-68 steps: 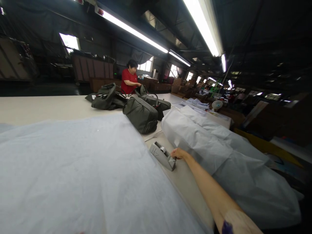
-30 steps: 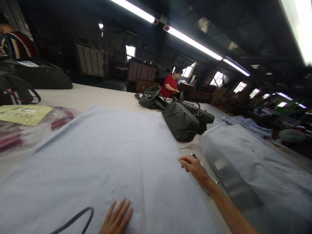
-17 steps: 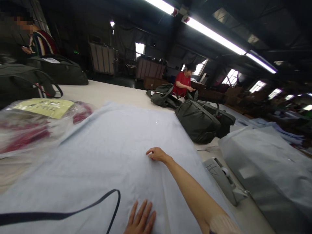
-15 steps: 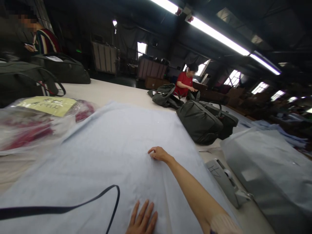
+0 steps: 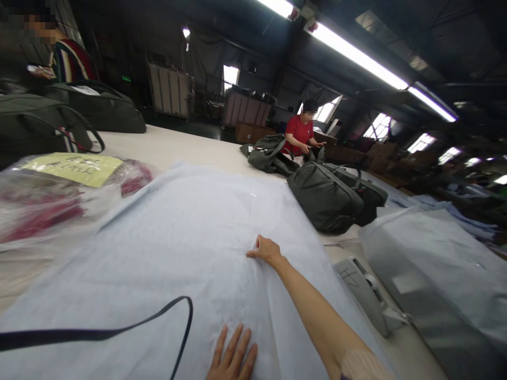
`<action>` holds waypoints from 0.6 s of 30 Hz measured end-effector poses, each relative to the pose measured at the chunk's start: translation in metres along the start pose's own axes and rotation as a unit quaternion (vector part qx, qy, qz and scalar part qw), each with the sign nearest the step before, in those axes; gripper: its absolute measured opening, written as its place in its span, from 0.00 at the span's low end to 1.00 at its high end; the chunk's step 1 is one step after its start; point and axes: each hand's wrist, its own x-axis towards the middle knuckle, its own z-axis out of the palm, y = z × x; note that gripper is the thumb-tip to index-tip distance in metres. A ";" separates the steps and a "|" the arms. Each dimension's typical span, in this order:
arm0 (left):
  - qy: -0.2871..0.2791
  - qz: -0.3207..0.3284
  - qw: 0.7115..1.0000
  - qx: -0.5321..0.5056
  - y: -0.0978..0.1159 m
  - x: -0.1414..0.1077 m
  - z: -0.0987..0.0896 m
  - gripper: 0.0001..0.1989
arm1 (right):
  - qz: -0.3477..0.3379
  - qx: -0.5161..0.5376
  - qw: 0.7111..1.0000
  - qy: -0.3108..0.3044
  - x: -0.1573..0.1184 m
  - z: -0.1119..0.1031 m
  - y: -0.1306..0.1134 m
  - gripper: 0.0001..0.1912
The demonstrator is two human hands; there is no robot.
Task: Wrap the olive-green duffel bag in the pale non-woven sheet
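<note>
A large pale, thin plastic sheet [image 5: 190, 227] lies spread over the table in front of me. My left hand [image 5: 233, 354] rests flat on its near part, fingers spread and holding nothing. Farther out, my right hand [image 5: 266, 250] has its thumb and fingers drawn together on the sheet's surface, pinching the plastic, which wrinkles there. Whether it is one layer or more I cannot tell. A dark strap [image 5: 119, 331] curves across the sheet to the left of my left hand.
Dark green bags [image 5: 322, 196] stand beyond the sheet to the right; another bag [image 5: 95, 113] sits far left. A clear bag with a yellow label [image 5: 75, 168] lies left. At right are a grey device [image 5: 362, 290] and more plastic sheeting [image 5: 431, 264]. Two people work across the table.
My right hand has shifted slightly right, its fingers now curled in towards the thumb. My left hand stays in place. The person in red has moved their hands apart.
</note>
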 end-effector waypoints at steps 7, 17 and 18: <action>-0.021 -0.007 1.000 -0.011 -0.001 0.003 -0.006 0.21 | -0.067 0.044 0.989 0.124 -0.053 0.022 0.006 0.23; -0.147 -0.082 0.979 -0.115 0.009 0.004 -0.020 0.27 | -0.199 0.029 0.978 0.059 -0.097 0.042 0.009 0.35; -0.164 -0.086 0.974 -0.133 0.010 0.006 -0.022 0.27 | -0.209 0.039 0.974 0.080 -0.112 0.036 0.011 0.35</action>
